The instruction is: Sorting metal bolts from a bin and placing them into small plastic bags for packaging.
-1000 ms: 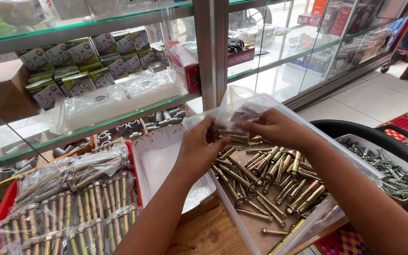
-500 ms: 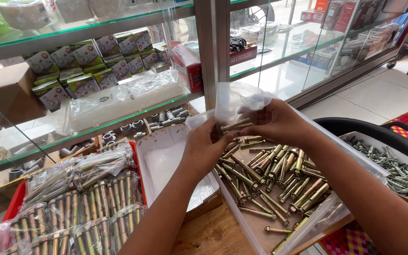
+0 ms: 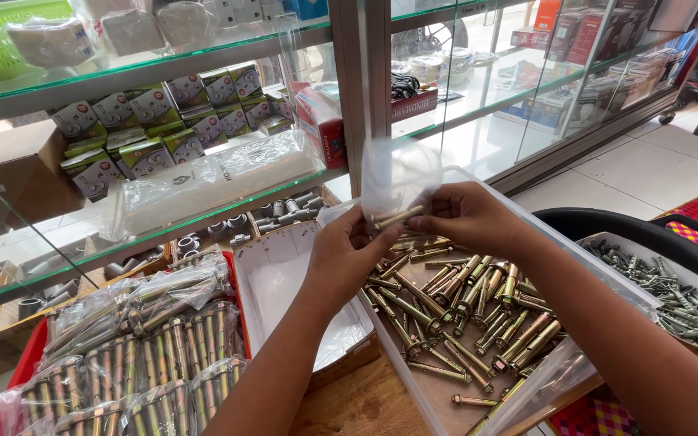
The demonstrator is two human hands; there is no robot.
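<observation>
1. Clearly mid-job: left hand (image 3: 349, 254) and right hand (image 3: 466, 214) both pinch bolts (image 3: 389, 218) into a clear bag (image 3: 397, 169).
2. Bagged bundles (image 3: 135, 355) fill the red tray (image 3: 30, 359).
3. Many loose bolts (image 3: 470, 307) remain.

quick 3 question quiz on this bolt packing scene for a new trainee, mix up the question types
1. True or false: the left hand and the right hand are both at the small clear bag.
2. Multiple choice: where do the loose anchor bolts lie? A) in the empty white box B) in the plastic-lined tray under the hands C) on the glass shelf
3. Fill in: the red tray at lower left holds bolts already packed in clear ____.

Key:
1. True; a few bolts are being held at the bag's mouth.
2. B
3. bags
</observation>
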